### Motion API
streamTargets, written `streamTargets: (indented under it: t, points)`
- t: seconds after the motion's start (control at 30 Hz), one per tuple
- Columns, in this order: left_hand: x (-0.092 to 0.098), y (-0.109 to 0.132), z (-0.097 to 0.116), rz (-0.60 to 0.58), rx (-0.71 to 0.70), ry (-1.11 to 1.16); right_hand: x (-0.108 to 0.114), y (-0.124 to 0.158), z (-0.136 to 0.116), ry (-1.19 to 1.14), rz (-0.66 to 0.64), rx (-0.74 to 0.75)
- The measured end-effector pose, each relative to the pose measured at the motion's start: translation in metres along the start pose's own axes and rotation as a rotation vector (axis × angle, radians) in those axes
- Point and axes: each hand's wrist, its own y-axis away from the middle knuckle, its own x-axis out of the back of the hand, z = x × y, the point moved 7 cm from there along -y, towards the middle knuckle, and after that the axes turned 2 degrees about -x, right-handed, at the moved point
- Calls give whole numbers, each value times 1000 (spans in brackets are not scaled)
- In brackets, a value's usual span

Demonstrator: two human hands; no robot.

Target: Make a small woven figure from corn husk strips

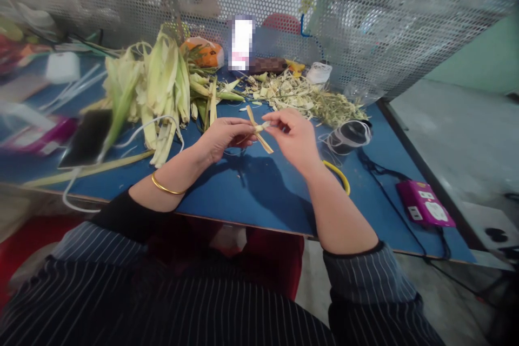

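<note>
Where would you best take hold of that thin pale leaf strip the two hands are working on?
Probably at its lower free end. The thin pale leaf strip slants down to the right above the blue table, and the left hand and right hand already pinch its middle. That lower end pokes out bare below them, so fingers coming from the near side, closing across its flat faces, seem best.

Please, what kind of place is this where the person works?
Probably a small handicraft workbench. A blue table holds a pile of leaves and a heap of trimmings, and both hands pinch a folded leaf strip.
</note>
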Motion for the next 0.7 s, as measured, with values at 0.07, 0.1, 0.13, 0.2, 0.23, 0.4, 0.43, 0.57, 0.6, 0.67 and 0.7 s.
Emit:
streamTargets:
  t: [0.07, 0.1, 0.13, 0.2, 0.23, 0.4, 0.43, 0.57, 0.6, 0.67, 0.7]
  points:
    - [5, -1, 1, 2, -5, 35, 5, -1, -12, 163, -20, 150]
    - [6, -2, 2, 0, -7, 48, 4, 0, -18, 232, -38, 220]
    - [7, -2, 2, -4, -8, 57, 3, 1, -22, 286, -57, 284]
    - [7, -1, 3, -12, -7, 65, -3, 5, -28, 341, -78, 395]
    - [6, 0, 3, -15, -4, 60, -7, 7, -31, 347, -79, 437]
    - [-4, 7, 6, -22, 4, -59, -10, 11, -31, 189, 9, 393]
    - [-6, 8, 7, -33, -1, -91, -9, 10, -27, 121, 21, 325]
    - [-12, 11, 11, -127, -51, -202, -12, 4, -8, -127, -22, 22]
    - [-12, 11, 11, -151, -57, -218, -14, 4, -4, -167, -49, -39]
    - [-12, 11, 10, -188, -58, -233, -19, 3, 2, -252, -95, -126]
    - [-12, 10, 9, -202, -53, -232, -20, 3, 4, -304, -108, -152]
